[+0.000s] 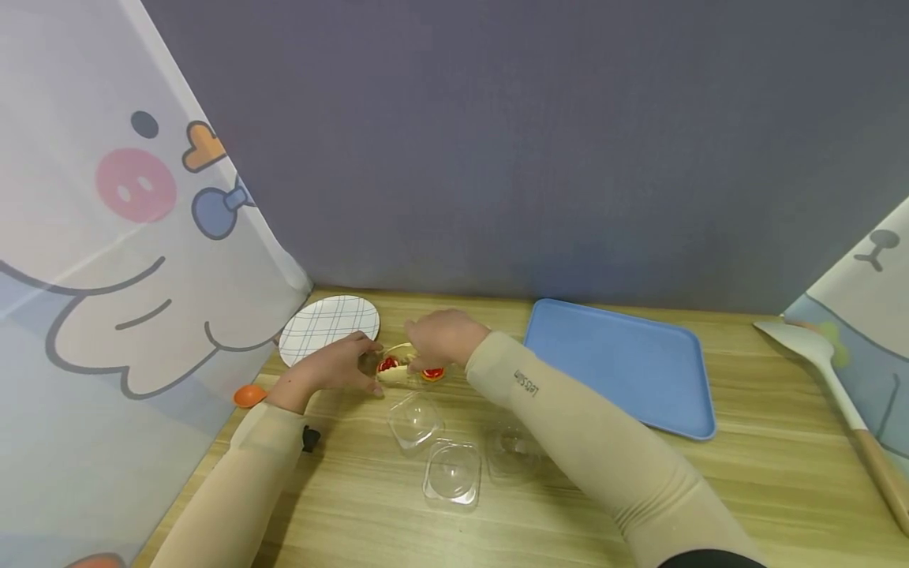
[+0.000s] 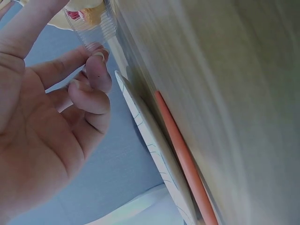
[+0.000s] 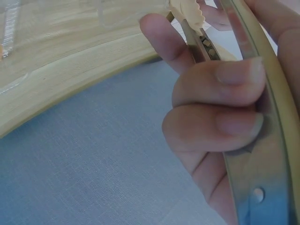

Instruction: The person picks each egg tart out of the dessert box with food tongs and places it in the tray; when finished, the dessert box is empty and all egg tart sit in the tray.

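My left hand holds the edge of a clear plastic box, thumb on one side and curled fingertips on the other. Red and cream-coloured toy food shows in that box. The right hand grips a pair of metal tongs, with fingers wrapped about one arm. At the tips of the tongs is a beige, crinkle-edged piece of toy pastry, partly cut off by the frame. Just below the right hand lies a red-topped toy tart. Fingers hide part of the box.
Clear plastic box pieces lie on the wooden table nearer the body. A checked plate and an orange spoon are on the left. To the right are a blue tray and a long white spatula with a wooden handle.
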The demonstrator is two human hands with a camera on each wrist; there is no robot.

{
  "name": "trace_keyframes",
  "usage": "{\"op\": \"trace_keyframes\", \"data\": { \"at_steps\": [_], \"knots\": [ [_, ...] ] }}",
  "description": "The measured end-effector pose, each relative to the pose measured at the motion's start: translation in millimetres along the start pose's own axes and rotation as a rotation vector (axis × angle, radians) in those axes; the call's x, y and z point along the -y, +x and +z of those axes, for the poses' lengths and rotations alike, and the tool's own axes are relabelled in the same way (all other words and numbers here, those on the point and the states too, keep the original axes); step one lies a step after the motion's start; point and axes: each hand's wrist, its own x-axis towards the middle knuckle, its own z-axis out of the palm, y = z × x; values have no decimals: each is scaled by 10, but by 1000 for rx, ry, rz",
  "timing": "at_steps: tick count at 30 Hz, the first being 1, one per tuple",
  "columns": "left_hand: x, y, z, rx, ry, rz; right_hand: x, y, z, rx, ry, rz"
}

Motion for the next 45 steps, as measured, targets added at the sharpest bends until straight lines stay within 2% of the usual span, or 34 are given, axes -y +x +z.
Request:
{"op": "trace_keyframes", "data": {
  "at_steps": [15, 23, 30, 34, 38, 45],
  "knots": [
    [-23, -15, -11, 9, -17, -26, -58, -13, 81, -37, 37, -28],
    [-4, -2, 8, 20, -13, -28, -159, -132, 91, -130, 77, -64],
    [4, 10, 7, 13, -6, -24, -330, -408, 42, -183, 169, -45],
    [12, 6, 9, 11, -12, -20, -481, -631, 20, -233, 136, -28],
    [14, 5, 10, 8, -16, -17, -683, -856, -16, -241, 125, 24],
    [19, -8, 19, 13, -47, -22, -1158, -1184, -1, -265, 194, 98]
  ]
}}
